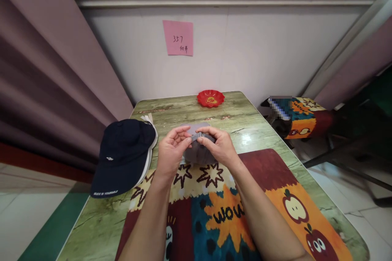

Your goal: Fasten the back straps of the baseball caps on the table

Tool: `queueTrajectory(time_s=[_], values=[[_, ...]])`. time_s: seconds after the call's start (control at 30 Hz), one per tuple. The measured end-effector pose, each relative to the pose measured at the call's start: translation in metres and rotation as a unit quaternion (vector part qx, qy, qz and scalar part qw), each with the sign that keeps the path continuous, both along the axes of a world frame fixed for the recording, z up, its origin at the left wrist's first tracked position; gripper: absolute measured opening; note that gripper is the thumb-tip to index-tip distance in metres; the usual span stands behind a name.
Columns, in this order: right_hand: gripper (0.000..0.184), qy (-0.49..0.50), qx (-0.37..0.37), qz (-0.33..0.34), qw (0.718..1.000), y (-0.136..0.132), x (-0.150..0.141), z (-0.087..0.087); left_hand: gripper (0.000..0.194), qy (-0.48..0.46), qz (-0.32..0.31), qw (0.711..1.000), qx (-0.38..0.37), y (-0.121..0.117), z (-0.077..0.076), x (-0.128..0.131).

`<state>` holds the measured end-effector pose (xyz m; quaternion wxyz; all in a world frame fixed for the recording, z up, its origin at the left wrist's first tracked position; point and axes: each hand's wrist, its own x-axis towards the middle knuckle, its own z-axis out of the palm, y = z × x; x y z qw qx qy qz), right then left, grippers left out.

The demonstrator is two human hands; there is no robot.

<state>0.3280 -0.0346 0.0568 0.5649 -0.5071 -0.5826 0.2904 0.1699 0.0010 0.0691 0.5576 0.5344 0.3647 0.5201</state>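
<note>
Near the middle of the table, both hands are at the back of a grey cap (pixel 199 155). My left hand (pixel 171 149) pinches the free end of its narrow strap (pixel 195 137) between thumb and fingertips. On the other side, my right hand (pixel 219 142) has thumb and forefinger closed on the strap beside a small metal buckle (pixel 200 134). The fingers hide parts of the cap and strap. To the left of my hands lies a navy cap (pixel 127 151), stacked over a white cap (pixel 149 162) that shows only along its edge.
A colourful patterned mat (pixel 200 228) lies under my forearms on the green marbled table (pixel 171 110). Toward the wall sits a red scalloped dish (pixel 210 98). A pink note (pixel 179 38) is on the wall. At right, a stool (pixel 303 116) bears a similar patterned cover.
</note>
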Motion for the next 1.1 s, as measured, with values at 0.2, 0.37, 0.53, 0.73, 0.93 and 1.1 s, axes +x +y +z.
queueTrajectory(time_s=[0.2,0.37,0.53,0.73,0.93,1.1], values=[[0.021,-0.031,0.007,0.013,0.999,0.0,0.003,-0.001,0.037,0.028,-0.017,0.999,-0.003,0.005,0.001,-0.011],[0.022,-0.064,0.009,0.04,0.997,-0.002,0.001,0.002,0.036,0.119,-0.047,0.992,0.024,0.008,0.0,-0.02],[0.024,-0.054,0.018,0.074,0.996,-0.003,0.002,0.005,0.023,0.237,-0.095,0.958,0.134,0.008,0.001,-0.019],[0.03,-0.07,-0.088,0.107,0.988,-0.004,0.02,0.003,0.024,0.226,-0.154,0.96,0.064,0.014,0.0,-0.032],[0.025,-0.084,-0.081,0.084,0.99,-0.001,0.025,0.0,0.025,0.221,-0.163,0.961,0.036,0.02,-0.004,-0.044],[0.026,-0.093,-0.069,0.055,0.992,0.0,0.016,-0.001,0.025,0.24,-0.163,0.956,0.049,0.02,-0.002,-0.046]])
